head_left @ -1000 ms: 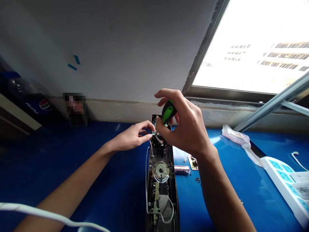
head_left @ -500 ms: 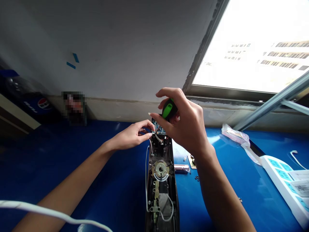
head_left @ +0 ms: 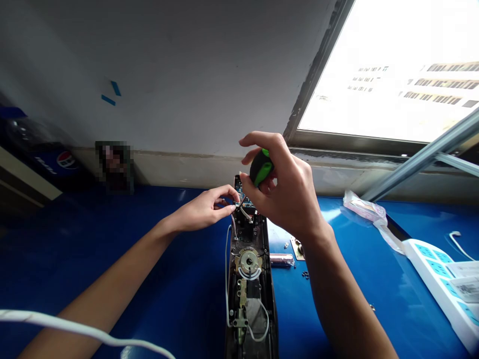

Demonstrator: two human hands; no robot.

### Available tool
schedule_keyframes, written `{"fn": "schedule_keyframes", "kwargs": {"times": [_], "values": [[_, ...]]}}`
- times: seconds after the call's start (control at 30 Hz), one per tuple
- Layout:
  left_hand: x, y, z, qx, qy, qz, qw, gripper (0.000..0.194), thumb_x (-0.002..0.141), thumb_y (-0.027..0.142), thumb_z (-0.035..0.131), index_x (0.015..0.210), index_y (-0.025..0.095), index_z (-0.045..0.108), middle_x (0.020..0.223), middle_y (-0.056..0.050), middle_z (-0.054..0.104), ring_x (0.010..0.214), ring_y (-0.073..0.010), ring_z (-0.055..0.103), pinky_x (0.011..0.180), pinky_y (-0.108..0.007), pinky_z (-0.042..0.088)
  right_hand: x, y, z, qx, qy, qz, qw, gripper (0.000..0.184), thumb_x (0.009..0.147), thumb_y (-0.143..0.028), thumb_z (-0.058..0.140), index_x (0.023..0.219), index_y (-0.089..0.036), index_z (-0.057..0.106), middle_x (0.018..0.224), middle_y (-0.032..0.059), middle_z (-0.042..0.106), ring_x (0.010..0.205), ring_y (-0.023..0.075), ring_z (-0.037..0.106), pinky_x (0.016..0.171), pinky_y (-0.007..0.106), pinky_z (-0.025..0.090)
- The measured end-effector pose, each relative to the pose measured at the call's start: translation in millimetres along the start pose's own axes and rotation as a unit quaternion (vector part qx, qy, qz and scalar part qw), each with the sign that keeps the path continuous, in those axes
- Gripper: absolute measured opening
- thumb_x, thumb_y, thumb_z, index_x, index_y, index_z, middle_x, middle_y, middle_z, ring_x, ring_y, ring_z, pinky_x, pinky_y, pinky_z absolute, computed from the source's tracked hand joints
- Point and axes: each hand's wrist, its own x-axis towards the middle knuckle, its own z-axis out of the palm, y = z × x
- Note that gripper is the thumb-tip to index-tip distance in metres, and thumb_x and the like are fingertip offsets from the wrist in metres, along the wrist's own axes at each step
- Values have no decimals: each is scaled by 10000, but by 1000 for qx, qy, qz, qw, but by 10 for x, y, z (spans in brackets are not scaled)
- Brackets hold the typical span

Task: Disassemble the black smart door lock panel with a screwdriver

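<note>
A long black housing (head_left: pixel 270 299), apparently an opened door lock, stretches away from me with its inner parts exposed. At its far end is a circuit board (head_left: pixel 239 189), partly covered by my hands. My right hand (head_left: pixel 290 184) is closed round the black-and-green handle of a screwdriver (head_left: pixel 265 172), whose thin shaft slants down to the near edge of the board. My left hand (head_left: pixel 209 207) reaches in from the left, thumb and forefinger pinched at the board's left edge; what lies between them is too small to make out. A short white cable (head_left: pixel 246 215) hangs just below the board.
Right of the housing lie a wrapped pinkish cylinder (head_left: pixel 282 260), small dark screws (head_left: pixel 306 275) and a metal plate (head_left: pixel 298 249). A white power strip (head_left: pixel 437 284) and plastic packaging (head_left: pixel 364 207) are farther right. A white cable (head_left: pixel 86 331) crosses the lower left; a Pepsi bottle (head_left: pixel 48 149) stands back left.
The screwdriver handle has turned in my right hand, its green part now facing lower right. My right thumb and fingers have shifted slightly. My left hand stays in place.
</note>
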Motion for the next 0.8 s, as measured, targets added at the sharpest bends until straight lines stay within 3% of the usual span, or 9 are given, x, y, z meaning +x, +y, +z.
{"fn": "schedule_keyframes", "kwargs": {"times": [0.1,0.3,0.47,0.63,0.8], "values": [[-10,29,-2,0,-1,-10,1000,289,948,378,621,1184,211,601,1253,-68,661,1124,-243,661,1070,-447,517,-4,-21,-8,-3,-15,5,1000,617,794,-29,592,1355,-264,484,1104,31,682,770,146,609,699,315,553],[0,-6,1,-2,2,-5,1000,273,944,366,627,1167,210,606,1259,-66,667,1150,-236,657,1099,-429,492,-3,-6,-3,-8,7,3,1000,435,877,-112,644,1270,-269,539,1073,24,704,806,146,633,771,324,570],[-3,24,1,-2,-2,-10,1000,249,946,352,611,1147,207,600,1266,-72,657,1135,-237,657,1084,-434,500,-1,7,-26,8,-19,-1,1000,629,783,-33,582,1358,-264,477,1126,38,682,807,155,620,719,323,557],[-9,39,-6,18,2,-7,1000,244,947,362,617,1134,207,603,1234,-68,668,1132,-239,658,1090,-436,495,-6,22,-42,-5,-5,8,1000,458,876,-118,633,1296,-264,523,1075,30,701,803,152,635,775,346,580],[-15,55,-19,28,7,-9,1000,251,934,364,619,1130,207,615,1207,-69,684,1127,-256,663,1048,-432,521,-10,5,-66,10,-31,2,999,584,826,-58,576,1356,-281,472,1123,24,676,868,158,655,762,322,569]]}}
